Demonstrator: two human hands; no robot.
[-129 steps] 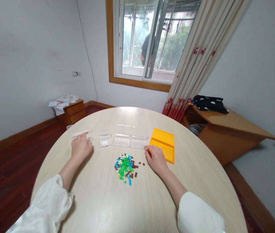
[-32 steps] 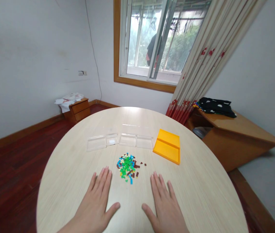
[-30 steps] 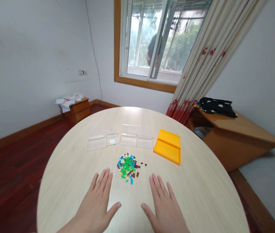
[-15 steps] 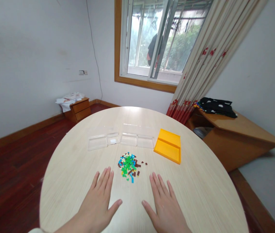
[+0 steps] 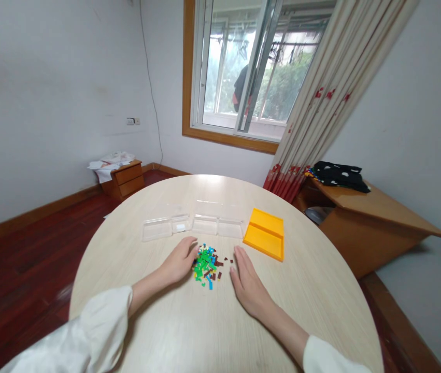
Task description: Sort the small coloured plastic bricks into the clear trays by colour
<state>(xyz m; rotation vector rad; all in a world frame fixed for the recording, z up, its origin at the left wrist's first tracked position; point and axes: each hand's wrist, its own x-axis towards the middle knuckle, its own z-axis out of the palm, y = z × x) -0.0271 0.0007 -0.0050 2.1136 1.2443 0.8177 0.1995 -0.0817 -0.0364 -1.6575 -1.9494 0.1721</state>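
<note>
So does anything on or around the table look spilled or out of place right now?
Mildly, yes. Two tiny brown pieces lie apart from the brick pile, between it and the right hand. Off to the left, papers hang untidily over the drawer cabinet's edge. Nothing looks clearly damaged.

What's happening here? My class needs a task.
A person's left hand curves at the left edge of a multicoloured pile of small plastic pieces; whether it holds any is unclear. The open right hand is right of the pile. Beyond, shallow clear plastic containers and a yellow two-part plastic tray lie on the round pale table.
</note>
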